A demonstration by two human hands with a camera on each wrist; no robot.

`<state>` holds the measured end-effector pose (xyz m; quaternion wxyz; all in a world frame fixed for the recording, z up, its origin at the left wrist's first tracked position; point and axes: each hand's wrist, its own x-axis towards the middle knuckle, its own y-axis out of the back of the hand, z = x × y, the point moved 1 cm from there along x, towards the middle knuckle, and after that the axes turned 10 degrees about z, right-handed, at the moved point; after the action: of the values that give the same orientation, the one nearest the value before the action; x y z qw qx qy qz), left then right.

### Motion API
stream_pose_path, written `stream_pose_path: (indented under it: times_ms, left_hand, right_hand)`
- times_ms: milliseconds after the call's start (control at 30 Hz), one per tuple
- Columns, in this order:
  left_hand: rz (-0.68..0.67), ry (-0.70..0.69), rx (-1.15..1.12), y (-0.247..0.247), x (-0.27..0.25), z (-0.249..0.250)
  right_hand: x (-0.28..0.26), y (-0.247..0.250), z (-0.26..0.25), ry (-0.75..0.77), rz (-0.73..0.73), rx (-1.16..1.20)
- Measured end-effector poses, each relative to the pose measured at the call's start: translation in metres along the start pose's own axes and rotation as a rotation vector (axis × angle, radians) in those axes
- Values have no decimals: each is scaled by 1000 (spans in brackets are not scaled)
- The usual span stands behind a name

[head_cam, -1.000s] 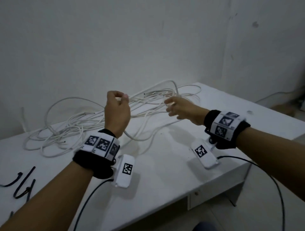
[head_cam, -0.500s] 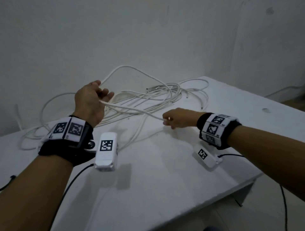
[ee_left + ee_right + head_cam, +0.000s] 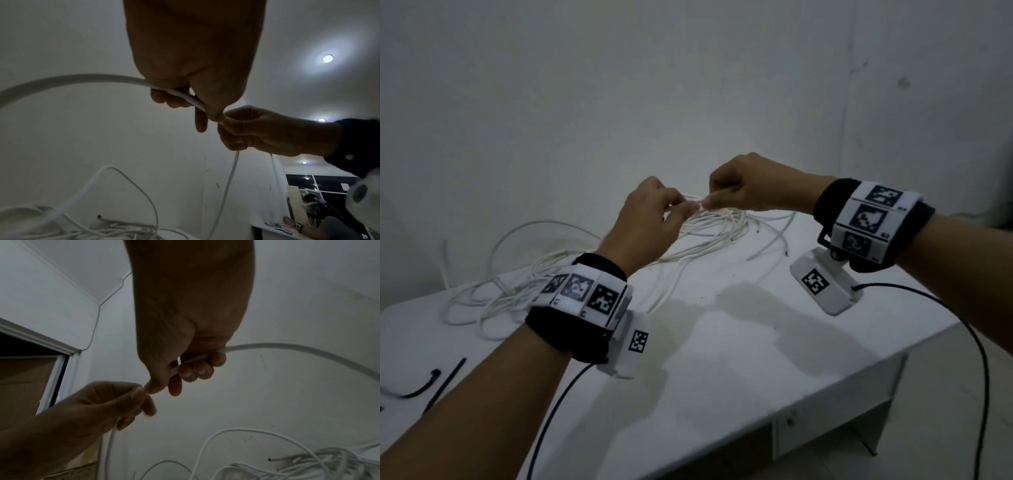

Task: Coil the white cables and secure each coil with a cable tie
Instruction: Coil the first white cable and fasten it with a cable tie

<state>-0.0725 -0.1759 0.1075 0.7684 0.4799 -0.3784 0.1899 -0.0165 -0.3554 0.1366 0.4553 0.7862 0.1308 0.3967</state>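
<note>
Since half a second ago, we have brought both hands together above the white tabletop (image 3: 722,359). Left: black plastic cable ties (image 3: 421,387) at the edge. Centre: our left hand (image 3: 647,222), grip closed on a thin white round cable (image 3: 82,79). Right: our right hand (image 3: 753,188) pinches the same cable; the loose tangle of white cables (image 3: 709,229) lies beneath.
</note>
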Motion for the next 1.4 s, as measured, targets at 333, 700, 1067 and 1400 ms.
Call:
stream_pose_path:
  times_ms: [333,700,1067,1400]
  left_hand:
    - [230,408,-275,45,-18,-24]
    - [158,534,-507,48,-42,-26]
    - [179,921,-947,18,-69,-11]
    - [150,866,-755,44,-77,-35]
  right_hand:
    - [-72,6,55,-406,-182,-77]
    - [-91,-7,28,-772,-177,842]
    - [-85,-89,-57,-1100,115,1627]
    - [-83,-91,-73,-751,178,883]
